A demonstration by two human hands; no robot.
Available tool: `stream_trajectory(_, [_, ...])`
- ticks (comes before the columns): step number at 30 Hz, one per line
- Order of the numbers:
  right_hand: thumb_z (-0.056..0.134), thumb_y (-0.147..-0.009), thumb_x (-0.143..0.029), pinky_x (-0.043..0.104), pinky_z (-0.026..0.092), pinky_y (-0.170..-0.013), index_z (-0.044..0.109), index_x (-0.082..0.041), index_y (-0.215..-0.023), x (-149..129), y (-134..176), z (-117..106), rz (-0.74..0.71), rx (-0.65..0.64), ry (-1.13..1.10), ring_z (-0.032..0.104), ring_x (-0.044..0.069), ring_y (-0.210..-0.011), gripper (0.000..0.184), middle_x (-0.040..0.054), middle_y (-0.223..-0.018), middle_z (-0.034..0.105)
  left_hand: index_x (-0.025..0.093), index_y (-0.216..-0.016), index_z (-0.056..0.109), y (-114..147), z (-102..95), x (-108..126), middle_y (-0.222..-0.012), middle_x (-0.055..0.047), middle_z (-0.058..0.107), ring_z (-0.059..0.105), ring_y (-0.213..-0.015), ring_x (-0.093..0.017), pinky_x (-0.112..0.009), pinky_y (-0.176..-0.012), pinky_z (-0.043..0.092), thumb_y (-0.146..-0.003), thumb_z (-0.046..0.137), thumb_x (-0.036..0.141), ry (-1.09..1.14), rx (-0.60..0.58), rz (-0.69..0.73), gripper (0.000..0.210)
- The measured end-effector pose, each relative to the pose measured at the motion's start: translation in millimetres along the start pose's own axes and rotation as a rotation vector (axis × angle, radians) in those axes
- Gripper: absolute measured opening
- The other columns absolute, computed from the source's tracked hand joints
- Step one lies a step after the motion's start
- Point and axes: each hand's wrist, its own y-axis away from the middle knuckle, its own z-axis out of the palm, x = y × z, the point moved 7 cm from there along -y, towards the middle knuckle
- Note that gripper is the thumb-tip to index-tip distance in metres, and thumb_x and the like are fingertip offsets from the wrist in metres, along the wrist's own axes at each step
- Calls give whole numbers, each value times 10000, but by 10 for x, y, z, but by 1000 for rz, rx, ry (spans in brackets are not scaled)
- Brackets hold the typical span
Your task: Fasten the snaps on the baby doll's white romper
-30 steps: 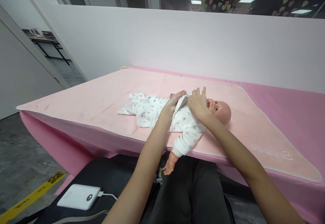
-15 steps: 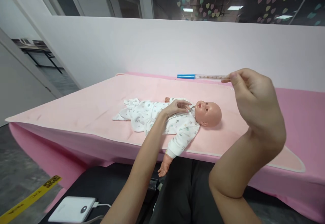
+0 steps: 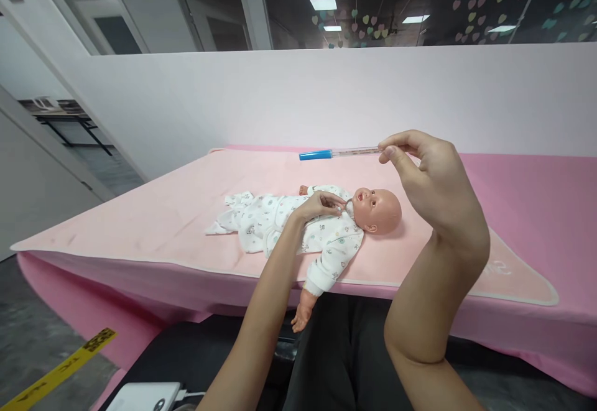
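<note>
A baby doll [image 3: 377, 211] lies on its back, head to the right, in a white printed outfit [image 3: 261, 221]. My left hand [image 3: 321, 204] rests on its chest, fingers curled and pinching the outfit by the collar at the neck; the fingertips are partly hidden. Above the doll's head my right hand [image 3: 433, 181] is raised, thumb and fingers closed on the clear end of a glass thermometer [image 3: 357, 152]. The thermometer points left, nearly level, with a blue cap [image 3: 315, 155] over its far end. One doll arm [image 3: 305, 308] hangs over the table's front edge.
A light pink mat [image 3: 153, 212] covers much of the pink-draped table [image 3: 527, 212]. Behind it stands a white wall [image 3: 326, 97] with dark glass above. A white power bank [image 3: 144, 397] with a cable lies at lower left, beside a yellow strap [image 3: 60, 367].
My right hand has moved left with the thermometer, whose blue end now dips slightly. The left hand stays at the doll's collar. The view has tilted up a little.
</note>
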Motion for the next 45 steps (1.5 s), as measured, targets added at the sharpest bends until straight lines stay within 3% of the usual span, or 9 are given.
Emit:
stream_trajectory(15, [546, -783, -293, 366, 500, -824, 679, -204, -864, 123, 173, -108, 44, 66, -15, 639, 192, -873, 180, 30, -866, 694, 139, -866, 706, 70, -23, 14, -769, -84, 695, 640, -737, -186, -294, -688, 500, -480, 820, 290, 42, 66, -14, 429])
stream_trajectory(18, [537, -792, -338, 377, 492, -837, 682, -210, -886, 492, 489, -162, 157, 43, 27, 635, 206, -905, 215, 37, -903, 698, 132, -885, 699, 71, -26, 24, -836, -88, 698, 635, -796, -184, -283, -724, 487, -509, 807, 283, 72, 108, -5, 419])
stream_trajectory(26, [523, -732, -502, 476, 464, -890, 696, -240, -831, 2140, 1782, -310, 593, -129, 201, 617, 299, -974, 330, 78, -958, 697, 148, -880, 703, 30, -83, -5, -866, -79, 696, 625, -837, -175, -281, -775, 464, -561, 782, 243, 145, 176, 30, 341])
stream_trajectory(28, [523, -723, -493, 497, 436, -932, 704, -241, -832, 2247, 1851, -324, 548, -122, 273, 586, 311, -1038, 329, 88, -1042, 673, 149, -889, 699, 4, -105, -21, -877, -78, 693, 620, -844, -170, -278, -783, 459, -557, 784, 224, 177, 182, 47, 350])
stream_trajectory(31, [513, -734, -457, 509, 439, -922, 690, -210, -941, 2040, 1740, -260, 471, -58, 336, 533, 322, -1113, 368, 116, -1169, 609, 146, -919, 689, -24, -135, -48, -852, -71, 683, 610, -803, -146, -253, -746, 456, -562, 780, 202, 230, 186, 54, 372])
stream_trajectory(34, [458, -810, -392, 379, 539, -728, 646, -192, -1026, 1566, 1445, 31, 442, 47, 200, 613, 248, -953, 350, 119, -1103, 634, 152, -1005, 661, -13, -153, -53, -794, -47, 661, 590, -710, -111, -222, -664, 442, -579, 768, 197, 287, 203, 28, 442])
stream_trajectory(38, [399, -858, -213, 288, 515, -724, 643, -173, -960, 862, 870, 991, 124, -176, 141, 623, 192, -914, 267, 90, -994, 662, 155, -1033, 639, 36, -178, -9, -755, -10, 628, 569, -687, -87, -199, -644, 421, -552, 774, 172, 386, 273, 28, 500])
stream_trajectory(42, [368, -836, -105, 282, 478, -553, 597, -98, -950, 900, 588, 1714, 96, -294, 604, 633, 191, -683, 256, 139, -906, 629, 150, -1030, 629, 52, -223, -46, -767, -6, 629, 568, -693, -83, -211, -690, 428, -541, 782, 178, 417, 344, 34, 513])
stream_trajectory(45, [397, -816, -115, 259, 434, -469, 569, -117, -989, 1051, 617, 1891, 1, -251, 654, 601, 163, -592, 243, 126, -925, 603, 167, -1051, 616, 45, -275, -102, -804, -8, 635, 567, -677, -77, -210, -674, 430, -554, 781, 201, 404, 388, 34, 524])
